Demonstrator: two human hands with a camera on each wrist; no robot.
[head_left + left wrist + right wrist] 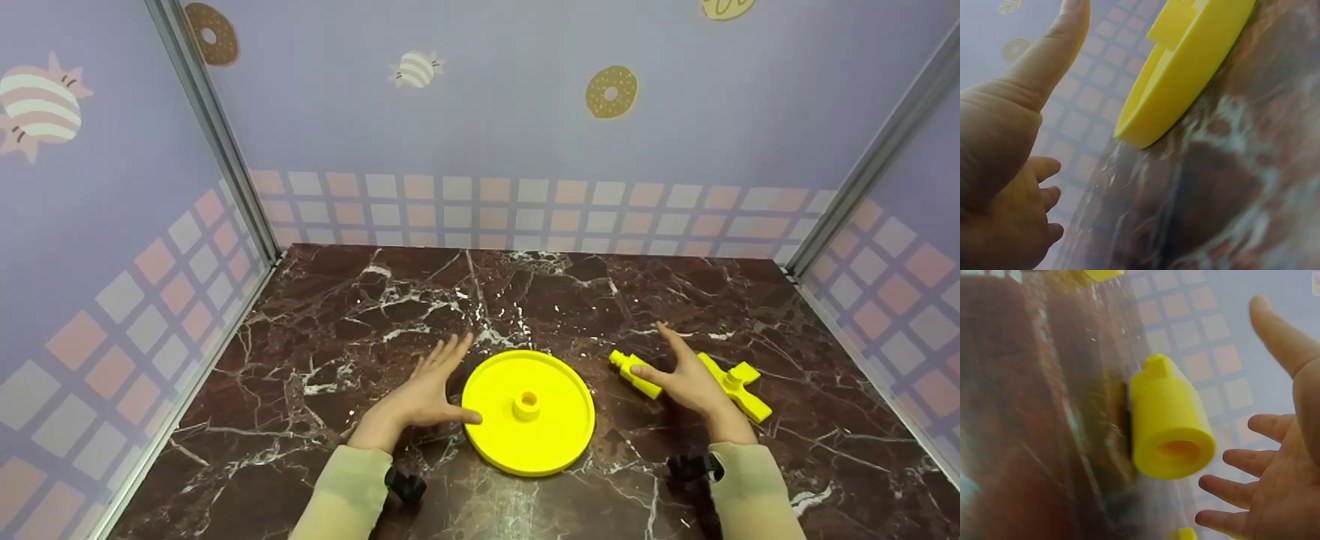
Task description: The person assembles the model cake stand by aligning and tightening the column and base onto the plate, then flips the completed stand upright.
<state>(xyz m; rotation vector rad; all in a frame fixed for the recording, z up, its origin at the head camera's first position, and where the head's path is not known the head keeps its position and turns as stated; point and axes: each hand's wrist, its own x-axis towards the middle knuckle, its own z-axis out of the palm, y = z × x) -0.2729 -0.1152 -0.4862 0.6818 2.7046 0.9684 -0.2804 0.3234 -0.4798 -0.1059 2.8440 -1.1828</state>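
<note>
Your fingers [454,354] are spread near a rimmed yellow disc [528,414] and yellow cylinder [1171,408], whose bore [1179,452] only the right-wrist view shows.

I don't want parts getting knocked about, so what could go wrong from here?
The short tube lies on its side and looks round, so a bump from the right hand might roll it. The cross-shaped piece is partly hidden by that hand in the head view and could get brushed aside. The left hand has its thumb across the round plate's edge in that view; it might nudge it.
</note>
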